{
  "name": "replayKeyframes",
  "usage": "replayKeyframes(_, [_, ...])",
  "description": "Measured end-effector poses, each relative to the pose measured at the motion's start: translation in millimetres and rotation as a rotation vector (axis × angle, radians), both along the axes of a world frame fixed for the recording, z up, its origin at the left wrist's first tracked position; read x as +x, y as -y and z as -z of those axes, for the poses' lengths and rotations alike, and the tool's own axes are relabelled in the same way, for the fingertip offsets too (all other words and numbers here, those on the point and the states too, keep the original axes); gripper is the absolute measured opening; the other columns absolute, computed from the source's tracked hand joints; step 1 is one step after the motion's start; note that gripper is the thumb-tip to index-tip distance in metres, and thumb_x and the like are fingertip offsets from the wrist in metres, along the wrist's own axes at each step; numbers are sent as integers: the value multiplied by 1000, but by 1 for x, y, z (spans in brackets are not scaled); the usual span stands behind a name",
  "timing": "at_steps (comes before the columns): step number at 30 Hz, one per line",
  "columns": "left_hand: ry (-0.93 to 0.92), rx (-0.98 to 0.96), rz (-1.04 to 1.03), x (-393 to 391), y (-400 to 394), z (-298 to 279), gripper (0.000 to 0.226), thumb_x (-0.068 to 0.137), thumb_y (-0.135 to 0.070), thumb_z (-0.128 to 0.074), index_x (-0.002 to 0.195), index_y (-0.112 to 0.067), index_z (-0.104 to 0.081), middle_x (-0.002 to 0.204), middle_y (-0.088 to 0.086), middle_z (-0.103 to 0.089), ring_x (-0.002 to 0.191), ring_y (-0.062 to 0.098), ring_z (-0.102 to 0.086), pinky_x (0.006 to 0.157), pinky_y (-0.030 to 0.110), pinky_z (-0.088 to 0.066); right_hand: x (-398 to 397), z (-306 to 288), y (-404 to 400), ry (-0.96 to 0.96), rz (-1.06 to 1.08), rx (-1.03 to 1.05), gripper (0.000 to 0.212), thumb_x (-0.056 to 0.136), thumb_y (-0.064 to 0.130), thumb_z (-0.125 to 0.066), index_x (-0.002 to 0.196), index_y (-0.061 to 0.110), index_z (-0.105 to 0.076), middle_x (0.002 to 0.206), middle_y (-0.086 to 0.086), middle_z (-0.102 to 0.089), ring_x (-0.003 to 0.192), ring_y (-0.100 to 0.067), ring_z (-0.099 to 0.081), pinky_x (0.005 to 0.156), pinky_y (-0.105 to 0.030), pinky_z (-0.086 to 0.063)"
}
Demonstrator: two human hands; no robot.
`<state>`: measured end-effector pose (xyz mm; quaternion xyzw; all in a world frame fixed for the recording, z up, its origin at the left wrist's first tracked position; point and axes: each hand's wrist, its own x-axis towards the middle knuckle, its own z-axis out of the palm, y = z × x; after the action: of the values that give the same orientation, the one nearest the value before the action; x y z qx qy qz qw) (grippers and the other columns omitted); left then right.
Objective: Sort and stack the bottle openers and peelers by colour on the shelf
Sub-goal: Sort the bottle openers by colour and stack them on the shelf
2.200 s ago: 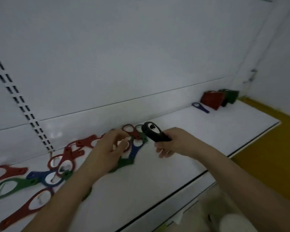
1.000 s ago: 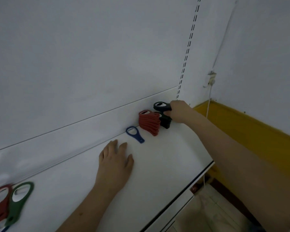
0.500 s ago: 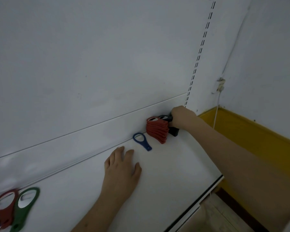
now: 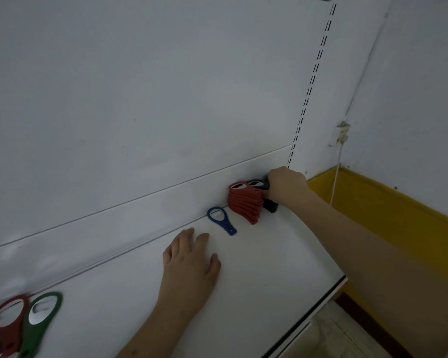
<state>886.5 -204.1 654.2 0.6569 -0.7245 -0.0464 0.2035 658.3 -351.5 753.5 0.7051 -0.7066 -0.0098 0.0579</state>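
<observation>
While the left hand (image 4: 192, 264) rests flat, fingers straight, on the white shelf (image 4: 269, 267), the right hand (image 4: 286, 186) curls around a black opener (image 4: 256, 184) atop the dark pile beside the red stack (image 4: 245, 204). Sorting looks partly done: a blue opener (image 4: 221, 220) lies alone, and red (image 4: 8, 321) and green (image 4: 40, 322) openers wait at far left.

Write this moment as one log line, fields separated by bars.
step: stacking black opener | right hand: grips it beside red stack | left hand: flat on shelf | blue opener: apart

A white cord (image 4: 334, 187) hangs down the wall above a yellow band (image 4: 388, 202).
</observation>
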Motion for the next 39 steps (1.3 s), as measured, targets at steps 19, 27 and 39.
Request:
replayKeyframes(19, [15, 7, 1, 0, 1, 0, 66, 86, -54, -29, 134, -20, -57, 140, 12, -49, 132, 29, -44, 109, 43, -33, -5, -12, -3, 109, -43, 111, 43, 70, 46, -80, 83, 12, -57, 70, 1, -49, 80, -22, -59, 59, -28, -40])
replayKeyframes(27, [-3, 3, 11, -1, 0, -2, 72, 84, -56, -25, 136, -18, -55, 141, 12, -49, 133, 29, -42, 110, 43, -30, -18, -50, -39, 59, 7, 18, 64, 77, 45, -77, 127, 12, -55, 124, -10, -55, 115, -28, -53, 80, -35, -47])
replayKeyframes(39, [-32, 167, 332, 53, -48, -24, 49, 100, -42, -49, 145, -24, -46, 156, 4, -34, 145, 14, -27, 119, 30, -23, 106, -73, -120, 876, -562, -355, 47, 94, 50, -56, 130, 20, -58, 125, 9, -61, 115, -5, -54, 104, -33, -45])
